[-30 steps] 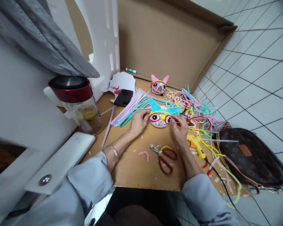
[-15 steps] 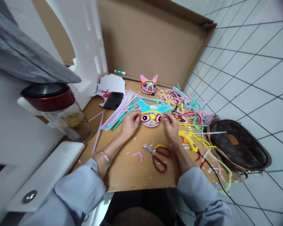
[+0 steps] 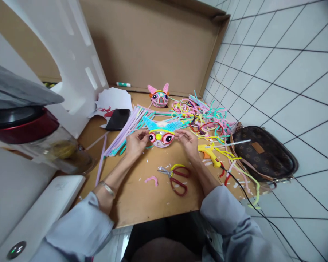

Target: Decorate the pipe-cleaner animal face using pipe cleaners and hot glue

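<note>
My left hand [image 3: 136,145] pinches the left side of a fuzzy pipe-cleaner animal head [image 3: 161,142] with blue ears, red-ringed eyes and a yellow nose. On its other side, the closed fingers of my right hand [image 3: 187,142] hold the right edge. The face is towards me, and the parts under my fingertips are hidden. Below the hands lie red-handled scissors [image 3: 177,176], with a curved pink pipe-cleaner piece [image 3: 152,181] to their left. A yellow glue gun [image 3: 211,154] rests just right of my right wrist.
Behind stands a similar head with pink ears [image 3: 159,98]. Pipe cleaners lie in a bundle [image 3: 128,127] and a tangled heap [image 3: 205,116]. A black phone [image 3: 118,119], a glass jar [image 3: 68,149] and a brown bag [image 3: 262,153] flank the work area. A cable [image 3: 243,187] trails off right.
The whole view has shifted, so things appear further left. Between my hands the blue-eared head has turned slightly to the left. Both hands keep their hold; the scissors and glue gun lie as before.
</note>
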`<action>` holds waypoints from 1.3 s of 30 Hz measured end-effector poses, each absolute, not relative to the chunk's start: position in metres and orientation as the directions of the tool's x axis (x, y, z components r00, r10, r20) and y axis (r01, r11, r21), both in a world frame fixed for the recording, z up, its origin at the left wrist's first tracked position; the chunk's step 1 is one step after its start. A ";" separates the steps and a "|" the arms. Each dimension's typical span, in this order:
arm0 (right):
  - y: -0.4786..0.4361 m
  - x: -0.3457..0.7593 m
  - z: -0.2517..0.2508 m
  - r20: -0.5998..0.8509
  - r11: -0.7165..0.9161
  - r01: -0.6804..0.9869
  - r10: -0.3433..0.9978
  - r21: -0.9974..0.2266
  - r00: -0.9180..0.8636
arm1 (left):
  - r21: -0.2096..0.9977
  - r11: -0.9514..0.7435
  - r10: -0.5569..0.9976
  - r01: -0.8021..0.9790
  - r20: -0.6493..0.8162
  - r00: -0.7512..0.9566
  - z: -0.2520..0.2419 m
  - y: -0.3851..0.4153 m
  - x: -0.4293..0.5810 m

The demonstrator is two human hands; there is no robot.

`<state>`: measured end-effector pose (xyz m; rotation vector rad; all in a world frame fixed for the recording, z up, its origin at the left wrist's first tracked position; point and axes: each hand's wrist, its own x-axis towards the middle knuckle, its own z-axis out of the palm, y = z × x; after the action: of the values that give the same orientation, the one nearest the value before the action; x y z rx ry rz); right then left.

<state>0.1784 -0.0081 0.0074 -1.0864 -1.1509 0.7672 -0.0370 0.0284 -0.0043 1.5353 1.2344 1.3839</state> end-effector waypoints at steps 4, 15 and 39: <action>-0.009 0.175 0.008 0.349 0.335 0.097 0.895 -0.937 0.278 | 0.945 -0.274 0.959 0.179 0.283 -0.028 -0.004 0.029 -0.038; -0.004 0.176 0.005 0.395 0.341 0.217 0.870 -0.914 0.295 | 0.941 -0.274 0.958 0.197 0.286 -0.031 -0.002 0.027 -0.036; -0.003 0.179 0.002 0.393 0.327 0.245 0.865 -0.913 0.311 | 0.839 -0.402 0.909 0.366 0.414 0.049 -0.001 0.022 -0.037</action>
<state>0.1792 -0.0029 0.0016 -1.2039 -1.2210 0.5772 -0.0365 0.0220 -0.0006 1.8082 1.2781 1.3472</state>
